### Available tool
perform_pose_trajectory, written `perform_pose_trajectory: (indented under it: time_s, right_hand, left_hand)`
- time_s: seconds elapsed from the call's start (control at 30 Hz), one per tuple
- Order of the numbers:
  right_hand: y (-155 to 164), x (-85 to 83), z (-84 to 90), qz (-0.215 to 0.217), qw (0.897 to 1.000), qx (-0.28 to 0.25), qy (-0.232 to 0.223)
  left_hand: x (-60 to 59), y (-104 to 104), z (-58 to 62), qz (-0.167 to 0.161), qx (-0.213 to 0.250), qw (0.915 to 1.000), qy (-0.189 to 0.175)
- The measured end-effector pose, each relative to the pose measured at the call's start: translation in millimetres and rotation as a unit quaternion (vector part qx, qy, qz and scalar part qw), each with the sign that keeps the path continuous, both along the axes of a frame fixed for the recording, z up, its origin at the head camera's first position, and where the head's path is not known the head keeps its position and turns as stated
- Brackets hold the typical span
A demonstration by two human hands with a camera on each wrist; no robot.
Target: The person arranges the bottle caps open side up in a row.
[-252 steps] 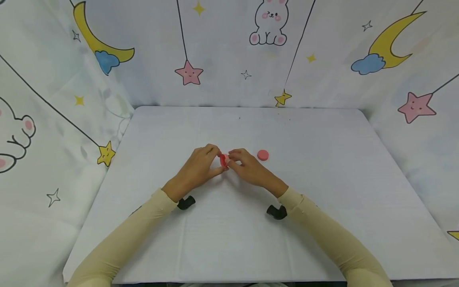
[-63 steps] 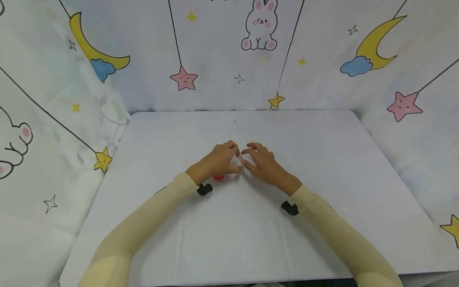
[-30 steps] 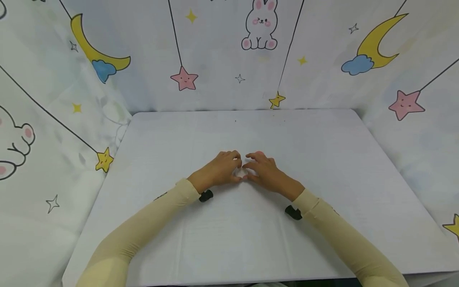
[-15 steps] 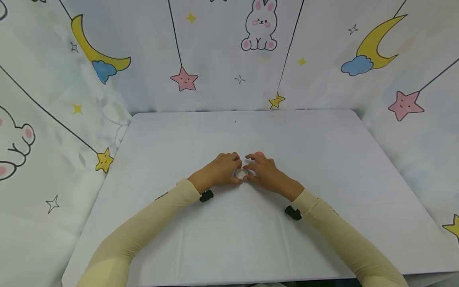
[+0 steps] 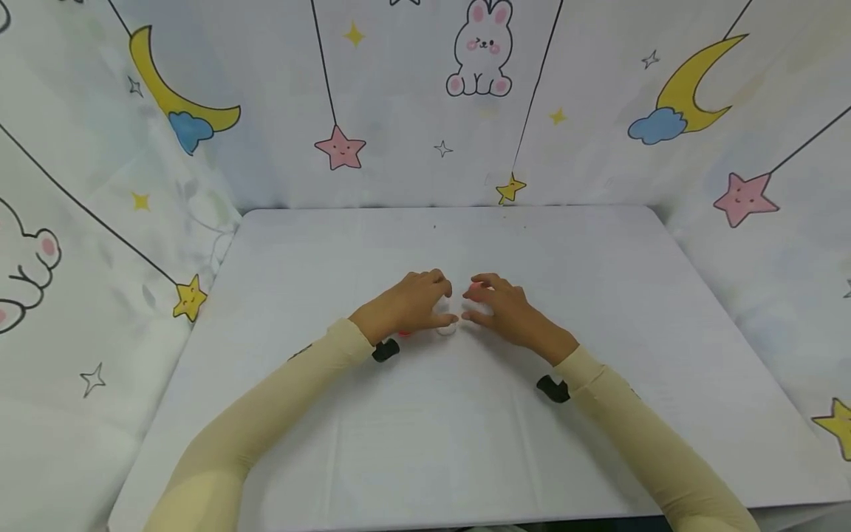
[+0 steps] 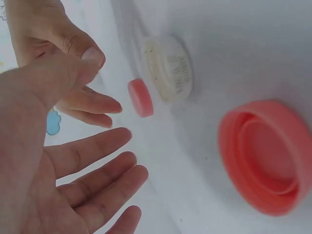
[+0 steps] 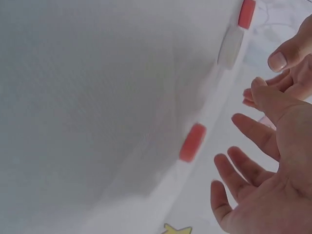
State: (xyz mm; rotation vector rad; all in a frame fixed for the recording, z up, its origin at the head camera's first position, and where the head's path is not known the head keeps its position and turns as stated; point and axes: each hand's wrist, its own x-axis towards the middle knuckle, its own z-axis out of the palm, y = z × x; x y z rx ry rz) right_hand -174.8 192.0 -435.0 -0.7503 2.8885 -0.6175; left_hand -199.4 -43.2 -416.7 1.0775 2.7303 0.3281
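White disc (image 6: 168, 68) flat on table (image 5: 465, 443), between both hands' spread, empty fingers (image 6: 97, 146), untouched.

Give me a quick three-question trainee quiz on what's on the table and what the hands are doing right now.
1. True or false: the left hand grips the open pink cap.
2. Which lies between the two pink pieces in the left wrist view? A) white round piece B) a spoon C) a key
3. Fill in: the small pink disc rests on the ____.

Key: 1 false, both hands are open and hold nothing. 2 A. 3 table.
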Motion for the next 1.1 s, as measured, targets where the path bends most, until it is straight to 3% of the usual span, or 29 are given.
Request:
perform_pose_trajectory:
  time_s: [0.4, 0.6, 0.9, 1.1]
  right_hand:
    - [10.0, -13.8, 4.8, -0.031, 0.999, -0.005, 0.007]
    - [15.5, -23.1, 0.8, -0.056, 0.998, 0.01, -0.014]
    - [19.0, -30.8, -3.2, -0.061, 0.998, 0.03, -0.014]
    - [20.7, -35.8, -7.4, -0.059, 0.997, 0.053, -0.018]
  left_hand:
    - [-25.8, 22.6, 4.0, 0.009, -0.006, 0.9999, 0.001]
    - [-37.4, 32.3, -1.8, 0.024, -0.007, 0.9997, -0.004]
    - [-54.6, 41.9, -10.9, 0.039, -0.027, 0.9987, -0.02]
    - [-59.1, 50.2, -13.4, 0.024, -0.041, 0.9988, -0.011]
